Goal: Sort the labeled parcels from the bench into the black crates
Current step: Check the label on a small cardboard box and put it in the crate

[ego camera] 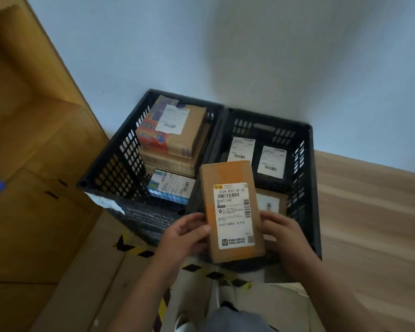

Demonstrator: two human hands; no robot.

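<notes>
I hold a brown cardboard parcel [228, 178] with a white label reading B701, label up, above the near edge of the right black crate [307, 188]. My left hand [182, 236] grips its left side and my right hand [283, 238] grips its right side. The right crate holds two dark parcels with white labels [271, 161] and a brown parcel [271, 202], partly hidden behind the held one. The left black crate [110, 173] holds stacked brown parcels [177, 130] and a blue-white parcel [170, 185].
Both crates stand on the floor against a pale wall [225, 56]. Wooden furniture [34, 152] fills the left side. Wood flooring [369, 224] lies to the right. Yellow-black hazard tape [211, 274] marks the floor near my feet.
</notes>
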